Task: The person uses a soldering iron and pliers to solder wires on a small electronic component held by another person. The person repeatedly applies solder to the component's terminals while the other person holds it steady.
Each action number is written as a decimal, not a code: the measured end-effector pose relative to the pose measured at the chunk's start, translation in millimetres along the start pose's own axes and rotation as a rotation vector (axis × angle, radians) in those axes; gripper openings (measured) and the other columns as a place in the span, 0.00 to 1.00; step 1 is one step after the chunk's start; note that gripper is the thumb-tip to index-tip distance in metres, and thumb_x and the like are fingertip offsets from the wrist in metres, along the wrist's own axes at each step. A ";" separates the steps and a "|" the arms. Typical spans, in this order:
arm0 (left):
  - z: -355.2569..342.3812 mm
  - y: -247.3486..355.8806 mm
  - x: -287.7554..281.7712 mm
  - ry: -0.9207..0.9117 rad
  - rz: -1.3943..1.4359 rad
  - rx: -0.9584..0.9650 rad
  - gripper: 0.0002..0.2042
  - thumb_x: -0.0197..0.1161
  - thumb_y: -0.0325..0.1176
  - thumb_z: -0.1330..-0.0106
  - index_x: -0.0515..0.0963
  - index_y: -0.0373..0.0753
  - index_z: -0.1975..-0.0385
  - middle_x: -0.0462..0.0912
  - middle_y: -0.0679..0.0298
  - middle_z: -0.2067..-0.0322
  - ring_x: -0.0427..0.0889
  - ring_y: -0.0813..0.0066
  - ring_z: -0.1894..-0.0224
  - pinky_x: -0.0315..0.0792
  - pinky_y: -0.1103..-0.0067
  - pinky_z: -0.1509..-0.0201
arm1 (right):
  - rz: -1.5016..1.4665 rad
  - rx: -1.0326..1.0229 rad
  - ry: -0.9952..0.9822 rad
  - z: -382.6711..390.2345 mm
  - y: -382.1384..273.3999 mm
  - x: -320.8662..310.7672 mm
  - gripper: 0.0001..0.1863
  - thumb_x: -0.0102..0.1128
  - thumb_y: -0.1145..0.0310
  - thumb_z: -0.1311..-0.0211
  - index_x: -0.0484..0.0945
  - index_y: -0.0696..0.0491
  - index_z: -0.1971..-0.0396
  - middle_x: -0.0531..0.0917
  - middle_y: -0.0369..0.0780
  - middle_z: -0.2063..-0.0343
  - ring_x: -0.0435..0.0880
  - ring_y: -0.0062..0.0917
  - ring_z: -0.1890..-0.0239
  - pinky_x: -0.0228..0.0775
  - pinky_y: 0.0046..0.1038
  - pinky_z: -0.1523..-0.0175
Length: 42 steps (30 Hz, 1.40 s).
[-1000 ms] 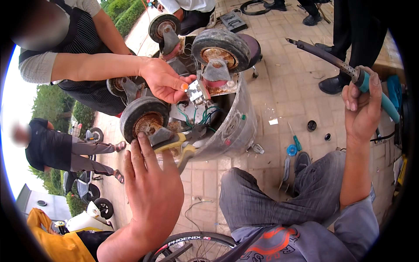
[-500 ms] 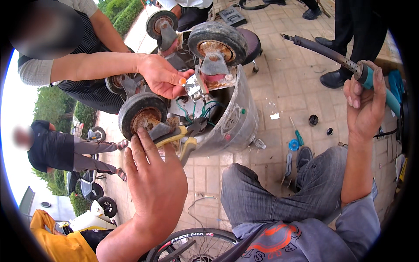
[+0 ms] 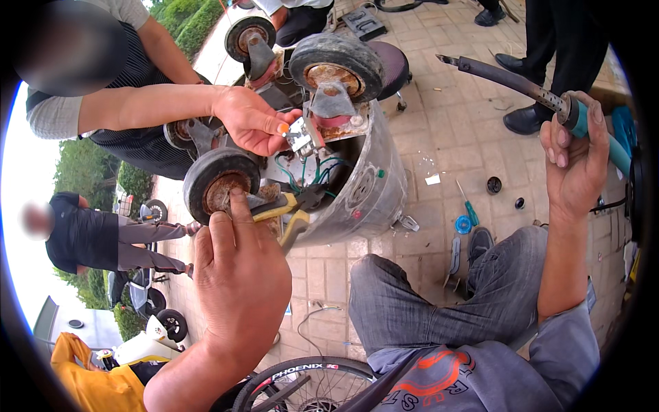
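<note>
– Left hand?
– At the yellow-handled pliers across the drum's near edge; I can't tell whether it grips them.
– Right hand?
– Closed around a soldering iron, right of the drum.
– Beyond?
– A co-worker's hand pinches a wired component over the drum.

Sits outdoors in daylight on beige brick paving. Backs onto green hedge and trees, blown-out sky far left. Has dark round stool near top.

Grey-blue shirt, orange print with dark lettering; faded grey jeans; dark shoe.
</note>
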<state>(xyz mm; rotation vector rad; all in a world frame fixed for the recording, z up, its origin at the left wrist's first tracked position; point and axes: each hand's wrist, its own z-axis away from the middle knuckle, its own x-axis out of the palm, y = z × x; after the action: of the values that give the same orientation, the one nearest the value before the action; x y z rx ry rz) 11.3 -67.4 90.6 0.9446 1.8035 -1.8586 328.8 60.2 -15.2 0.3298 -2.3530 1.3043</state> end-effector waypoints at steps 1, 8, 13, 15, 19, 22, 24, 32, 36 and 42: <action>-0.4 0.3 0.0 0.005 0.011 -0.007 0.13 0.59 0.30 0.40 0.81 0.25 0.63 0.75 0.41 0.45 0.73 0.52 0.48 0.68 0.65 0.42 | -0.002 0.001 -0.001 -0.2 0.4 -0.3 0.21 0.47 0.55 0.26 0.77 0.59 0.55 0.68 0.32 0.83 0.58 0.11 0.86 0.52 0.17 0.75; -4.1 3.6 0.0 0.102 -0.165 -0.075 0.13 0.58 0.33 0.35 0.81 0.27 0.62 0.72 0.42 0.41 0.69 0.52 0.35 0.58 0.61 0.29 | -0.027 0.009 -0.013 -1.3 2.5 -0.9 0.21 0.47 0.55 0.27 0.77 0.59 0.55 0.68 0.31 0.83 0.57 0.11 0.86 0.51 0.17 0.75; -7.9 1.9 -1.2 0.069 -0.240 -0.083 0.16 0.56 0.37 0.33 0.81 0.27 0.60 0.72 0.44 0.40 0.67 0.53 0.34 0.51 0.58 0.26 | -0.030 0.020 -0.006 -0.9 2.8 -0.6 0.21 0.47 0.55 0.27 0.77 0.59 0.56 0.67 0.31 0.83 0.57 0.11 0.86 0.51 0.17 0.75; -7.9 -0.4 -1.7 0.064 -0.253 -0.087 0.17 0.55 0.38 0.32 0.81 0.27 0.59 0.72 0.44 0.40 0.66 0.53 0.33 0.49 0.57 0.25 | -0.033 0.019 -0.012 -0.4 2.5 0.1 0.21 0.47 0.55 0.27 0.77 0.59 0.56 0.67 0.31 0.83 0.57 0.11 0.86 0.50 0.17 0.75; -5.4 -5.4 0.5 0.033 -0.229 -0.062 0.19 0.54 0.40 0.30 0.81 0.27 0.59 0.72 0.44 0.40 0.65 0.52 0.33 0.46 0.55 0.25 | -0.029 0.007 -0.013 0.3 1.1 -0.1 0.21 0.48 0.55 0.27 0.77 0.59 0.57 0.67 0.31 0.84 0.57 0.11 0.86 0.50 0.17 0.75; -4.0 -4.2 0.9 0.042 -0.210 -0.051 0.19 0.53 0.41 0.30 0.81 0.28 0.59 0.72 0.44 0.40 0.65 0.51 0.33 0.45 0.54 0.25 | -0.022 0.006 -0.006 0.9 0.0 0.4 0.20 0.48 0.55 0.27 0.78 0.59 0.57 0.68 0.31 0.84 0.57 0.10 0.86 0.50 0.17 0.76; -6.2 -3.2 2.4 0.070 -0.202 -0.073 0.19 0.54 0.41 0.30 0.81 0.28 0.58 0.72 0.44 0.40 0.65 0.52 0.33 0.45 0.53 0.25 | -0.024 0.005 -0.001 0.9 -0.9 3.4 0.20 0.48 0.55 0.27 0.78 0.59 0.57 0.68 0.31 0.85 0.57 0.10 0.86 0.50 0.17 0.76; -12.1 -2.1 3.2 0.061 -0.184 -0.075 0.17 0.55 0.39 0.31 0.81 0.28 0.58 0.73 0.44 0.41 0.66 0.53 0.33 0.45 0.53 0.26 | -0.010 0.008 0.021 2.0 -2.5 1.3 0.20 0.48 0.55 0.27 0.77 0.59 0.57 0.68 0.31 0.85 0.57 0.10 0.87 0.51 0.17 0.76; -13.5 -1.5 2.0 0.054 -0.161 -0.071 0.17 0.55 0.38 0.31 0.81 0.28 0.58 0.73 0.44 0.41 0.66 0.52 0.33 0.44 0.52 0.26 | -0.024 0.023 0.014 2.3 -3.2 -0.4 0.20 0.47 0.55 0.27 0.77 0.59 0.57 0.68 0.31 0.85 0.57 0.10 0.87 0.51 0.17 0.76; -14.8 -5.2 -1.6 0.010 -0.179 0.006 0.15 0.57 0.36 0.33 0.83 0.29 0.62 0.75 0.47 0.42 0.66 0.54 0.34 0.48 0.56 0.27 | -0.018 0.003 0.035 3.0 -2.5 -0.3 0.20 0.48 0.56 0.27 0.78 0.59 0.56 0.68 0.31 0.85 0.57 0.10 0.87 0.51 0.17 0.76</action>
<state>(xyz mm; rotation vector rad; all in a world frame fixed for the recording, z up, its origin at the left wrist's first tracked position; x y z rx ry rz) 11.9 -52.7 96.2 0.8186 1.9461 -1.9685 329.4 56.3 -14.9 0.3262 -2.3140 1.2946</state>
